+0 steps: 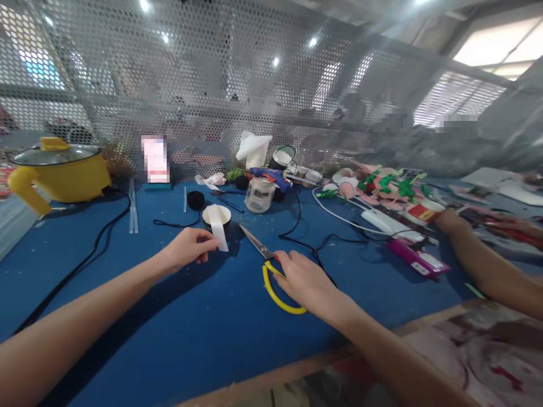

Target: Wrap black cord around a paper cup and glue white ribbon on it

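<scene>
Between the thumb and fingers of my left hand (192,246) is the end of a short white strip (218,226), perhaps ribbon or tape. The strip stands in front of and partly over a small round container (226,213) with a pale top and dark side. My right hand (307,280) is closed on scissors (271,265) with yellow handles. Their blades point up and left toward the strip, a little apart from it. A black ball of yarn (195,200) sits just behind the round container, its loose strand on the table.
A clear jar (259,195) stands behind the scissors, with a blue glue gun (271,176) across it. At left is a yellow electric pot (63,175); a lit phone (155,159) stands at the back. A purple box (418,258), cables and a co-worker's arm (483,260) are at right.
</scene>
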The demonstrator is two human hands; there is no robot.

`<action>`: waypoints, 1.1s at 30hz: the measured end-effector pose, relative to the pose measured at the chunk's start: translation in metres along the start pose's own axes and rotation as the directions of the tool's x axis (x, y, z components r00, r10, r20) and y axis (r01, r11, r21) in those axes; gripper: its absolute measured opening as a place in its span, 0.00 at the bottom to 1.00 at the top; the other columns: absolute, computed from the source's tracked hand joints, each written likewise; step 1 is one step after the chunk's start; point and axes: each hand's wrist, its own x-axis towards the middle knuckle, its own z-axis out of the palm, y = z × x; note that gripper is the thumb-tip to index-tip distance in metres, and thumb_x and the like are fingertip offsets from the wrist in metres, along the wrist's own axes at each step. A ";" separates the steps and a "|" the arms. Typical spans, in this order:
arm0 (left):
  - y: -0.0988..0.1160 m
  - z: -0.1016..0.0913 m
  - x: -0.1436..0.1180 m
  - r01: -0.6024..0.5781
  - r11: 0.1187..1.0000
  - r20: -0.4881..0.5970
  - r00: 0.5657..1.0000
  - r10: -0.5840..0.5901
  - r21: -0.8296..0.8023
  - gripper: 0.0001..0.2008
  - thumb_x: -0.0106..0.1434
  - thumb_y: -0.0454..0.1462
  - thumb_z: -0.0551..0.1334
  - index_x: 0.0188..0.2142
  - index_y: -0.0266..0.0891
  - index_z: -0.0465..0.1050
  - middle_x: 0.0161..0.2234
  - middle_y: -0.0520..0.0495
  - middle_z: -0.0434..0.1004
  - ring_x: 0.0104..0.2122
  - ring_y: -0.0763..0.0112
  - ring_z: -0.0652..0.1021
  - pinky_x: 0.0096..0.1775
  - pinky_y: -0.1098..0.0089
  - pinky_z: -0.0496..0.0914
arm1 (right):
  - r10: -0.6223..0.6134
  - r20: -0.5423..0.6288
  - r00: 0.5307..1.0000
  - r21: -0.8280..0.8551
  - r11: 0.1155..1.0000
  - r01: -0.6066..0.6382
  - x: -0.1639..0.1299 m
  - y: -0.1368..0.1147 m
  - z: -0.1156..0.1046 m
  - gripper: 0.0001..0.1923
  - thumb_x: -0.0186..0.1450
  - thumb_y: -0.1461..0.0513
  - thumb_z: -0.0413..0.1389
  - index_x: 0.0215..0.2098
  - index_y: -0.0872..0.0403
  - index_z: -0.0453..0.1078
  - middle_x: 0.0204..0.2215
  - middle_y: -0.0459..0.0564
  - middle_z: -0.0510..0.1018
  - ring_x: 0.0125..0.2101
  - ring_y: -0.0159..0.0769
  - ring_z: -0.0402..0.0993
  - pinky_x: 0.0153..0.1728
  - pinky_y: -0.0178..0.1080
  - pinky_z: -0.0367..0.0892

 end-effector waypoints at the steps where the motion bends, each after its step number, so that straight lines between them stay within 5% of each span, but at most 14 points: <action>1: -0.002 0.003 0.000 0.008 0.998 -0.011 1.000 -0.009 -0.057 0.08 0.48 0.39 0.62 0.20 0.36 0.70 0.10 0.56 0.63 0.13 0.78 0.64 0.18 0.76 0.57 | 0.019 -0.014 1.000 0.004 1.000 -0.019 0.001 0.000 0.002 0.15 0.58 0.65 0.52 0.44 0.59 0.64 0.34 0.61 0.73 0.36 0.46 0.71 0.31 0.39 0.62; 8: -0.003 0.008 -0.001 0.051 0.971 -0.014 0.998 -0.056 -0.232 0.11 0.48 0.39 0.62 0.18 0.35 0.65 0.14 0.55 0.67 0.15 0.80 0.67 0.20 0.77 0.60 | 0.219 -0.094 0.971 0.405 0.900 -0.164 0.009 0.012 0.012 0.25 0.53 0.64 0.54 0.49 0.60 0.62 0.37 0.59 0.71 0.36 0.44 0.71 0.33 0.40 0.64; 11: 0.000 0.009 -0.003 0.065 0.957 -0.011 0.997 -0.071 -0.284 0.10 0.49 0.39 0.62 0.20 0.35 0.64 0.17 0.53 0.69 0.17 0.80 0.69 0.22 0.76 0.63 | 0.268 0.008 0.963 0.775 0.607 -0.175 0.005 0.015 0.011 0.25 0.51 0.61 0.57 0.48 0.58 0.62 0.28 0.49 0.71 0.24 0.33 0.69 0.23 0.35 0.63; 14: 0.003 0.009 -0.005 0.066 0.930 -0.008 0.997 -0.074 -0.363 0.10 0.48 0.38 0.63 0.22 0.34 0.64 0.19 0.53 0.71 0.17 0.80 0.70 0.22 0.76 0.64 | 0.133 0.121 0.984 0.963 0.226 -0.150 -0.003 0.012 0.005 0.24 0.53 0.55 0.57 0.45 0.56 0.62 0.16 0.39 0.63 0.12 0.24 0.56 0.12 0.30 0.53; 18: 0.009 0.005 -0.006 0.019 0.894 -0.039 0.998 -0.041 -0.448 0.10 0.49 0.38 0.63 0.21 0.34 0.64 0.19 0.53 0.70 0.17 0.81 0.70 0.23 0.76 0.64 | -0.130 0.190 0.973 0.981 -0.009 -0.193 -0.009 0.002 0.000 0.23 0.56 0.51 0.53 0.46 0.52 0.61 0.11 0.35 0.60 0.08 0.21 0.51 0.09 0.26 0.49; 22: 0.012 -0.001 -0.005 -0.073 0.859 -0.135 0.991 0.005 -0.506 0.11 0.50 0.37 0.63 0.19 0.34 0.63 0.19 0.53 0.69 0.17 0.81 0.70 0.23 0.76 0.65 | -0.239 0.207 0.949 0.977 -0.005 -0.215 -0.003 -0.012 -0.004 0.24 0.56 0.51 0.55 0.47 0.52 0.60 0.19 0.40 0.69 0.11 0.22 0.58 0.10 0.27 0.55; 26: 0.012 -0.007 -0.002 -0.149 0.810 -0.218 0.976 0.027 -0.568 0.10 0.49 0.37 0.64 0.19 0.34 0.64 0.15 0.55 0.66 0.18 0.79 0.71 0.23 0.76 0.66 | -0.286 0.093 0.954 0.996 0.019 -0.091 0.006 -0.026 -0.012 0.28 0.52 0.49 0.58 0.44 0.54 0.60 0.21 0.41 0.69 0.20 0.27 0.69 0.24 0.32 0.66; 30: 0.013 -0.015 0.000 -0.244 0.765 -0.317 0.947 0.054 -0.596 0.10 0.48 0.37 0.65 0.19 0.34 0.64 0.15 0.55 0.67 0.18 0.78 0.72 0.23 0.76 0.66 | -0.354 0.054 0.934 0.997 0.062 -0.034 0.011 -0.029 -0.013 0.32 0.48 0.45 0.58 0.43 0.55 0.57 0.26 0.45 0.70 0.29 0.32 0.71 0.37 0.41 0.66; 33: 0.015 -0.021 0.000 -0.300 0.744 -0.373 0.925 0.074 -0.597 0.09 0.48 0.36 0.65 0.21 0.34 0.66 0.16 0.53 0.69 0.18 0.78 0.72 0.22 0.76 0.66 | -0.444 0.035 0.895 0.999 -0.018 -0.048 0.014 -0.026 -0.005 0.32 0.49 0.47 0.59 0.45 0.53 0.55 0.30 0.46 0.69 0.39 0.39 0.71 0.42 0.45 0.64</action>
